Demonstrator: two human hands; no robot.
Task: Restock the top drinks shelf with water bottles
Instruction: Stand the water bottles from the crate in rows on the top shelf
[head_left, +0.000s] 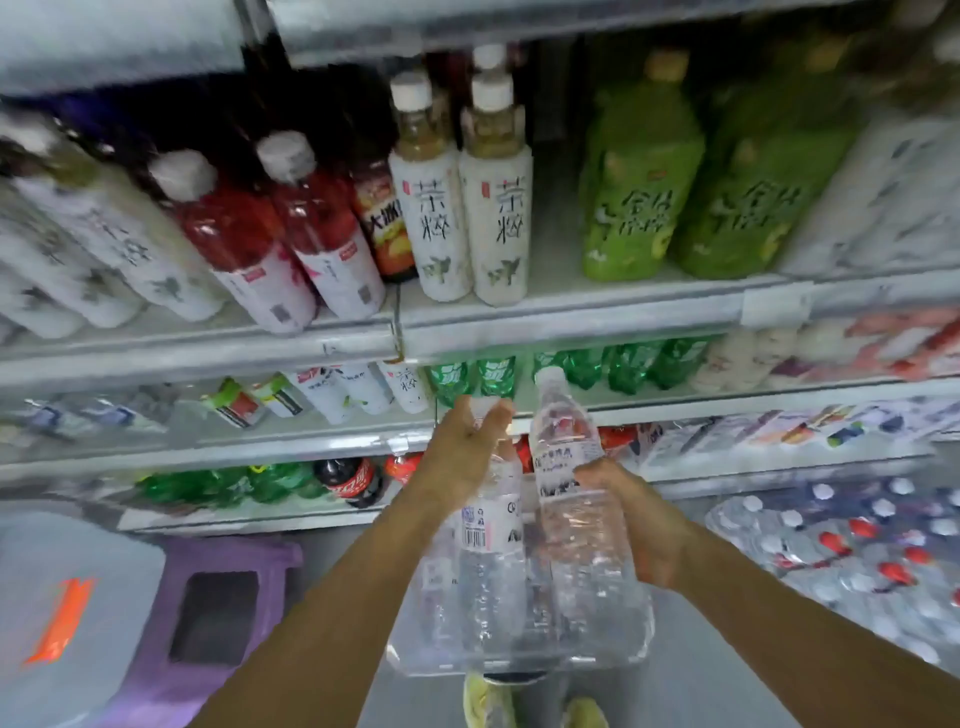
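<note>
Mid-carry: left hand (462, 452) grips the neck of one water bottle (491, 540), right hand (644, 530) wraps another (576, 499). Both bottles are well below the tea shelf (571, 312), nothing shelved yet. Multipack (852, 551) right of the bottles suggests plenty left.

Both forearms are bare all the way to the lower edge of the view; no sleeve shows on either. The left hand (462, 457) and the right hand (644, 530) wear nothing: no glove, and no ring, watch or band can be made out on the wrists, though the picture is somewhat blurred. At the bottom centre two shoes peep out below the arms, a left shoe (488, 701) and a right shoe (584, 714), both pale yellow-green with rounded toes. Their laces and soles are too blurred to tell.
</note>
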